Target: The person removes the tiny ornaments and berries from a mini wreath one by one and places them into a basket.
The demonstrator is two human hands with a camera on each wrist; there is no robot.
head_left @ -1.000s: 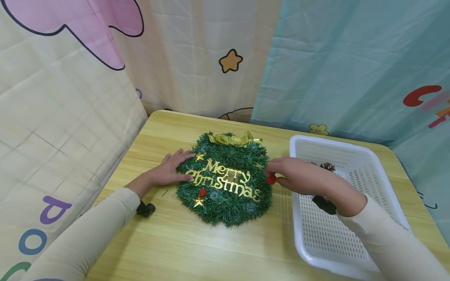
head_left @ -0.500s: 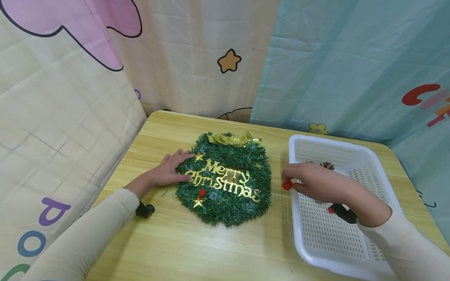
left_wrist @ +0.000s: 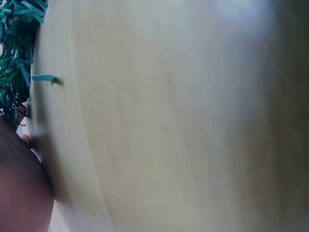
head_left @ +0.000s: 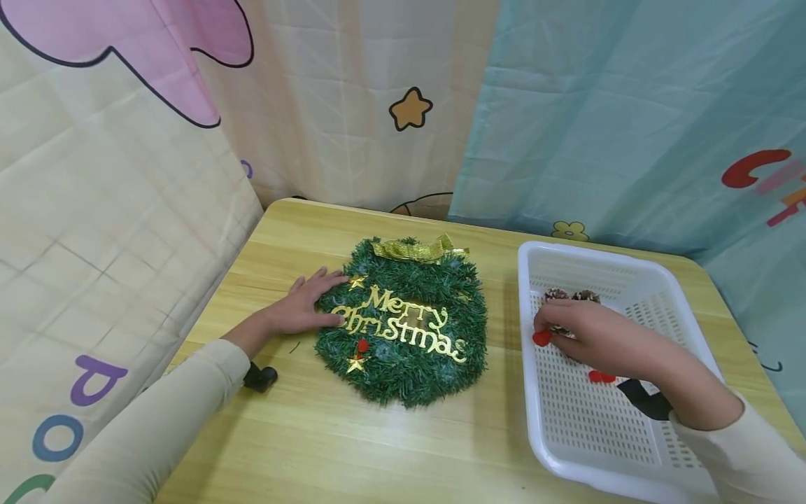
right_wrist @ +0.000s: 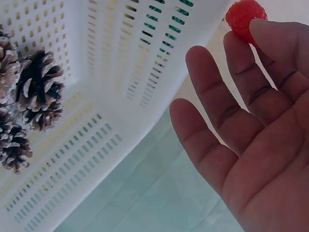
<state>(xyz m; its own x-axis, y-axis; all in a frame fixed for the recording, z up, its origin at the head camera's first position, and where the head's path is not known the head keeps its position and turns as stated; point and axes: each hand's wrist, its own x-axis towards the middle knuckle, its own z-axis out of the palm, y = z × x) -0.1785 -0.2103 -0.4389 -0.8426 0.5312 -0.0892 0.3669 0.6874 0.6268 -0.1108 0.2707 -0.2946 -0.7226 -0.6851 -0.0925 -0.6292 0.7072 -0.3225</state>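
Note:
A green tinsel wreath (head_left: 409, 378) lies on the table, carrying gold "Merry Christmas" lettering (head_left: 403, 325), a gold ribbon (head_left: 418, 250), small gold stars and a red berry (head_left: 363, 345). My left hand (head_left: 306, 304) rests on the wreath's left edge with fingers spread; the left wrist view shows only part of the hand (left_wrist: 21, 186) beside the green tinsel (left_wrist: 17, 58). Over the left side of the white basket, my right hand (head_left: 604, 339) pinches a red berry ornament (right_wrist: 244, 20) between thumb and index finger, its other fingers extended.
The white plastic basket (head_left: 534, 420) stands right of the wreath. Several pine cones (right_wrist: 41, 89) and red pieces (head_left: 601, 376) lie in it. Loose green bits (left_wrist: 44, 78) lie on the wooden table (head_left: 378, 455). Printed curtains (head_left: 352, 140) hang behind and at the left.
My right hand has moved right, from the wreath's right edge to over the basket, carrying the red berry ornament. The left hand and wreath have stayed in place.

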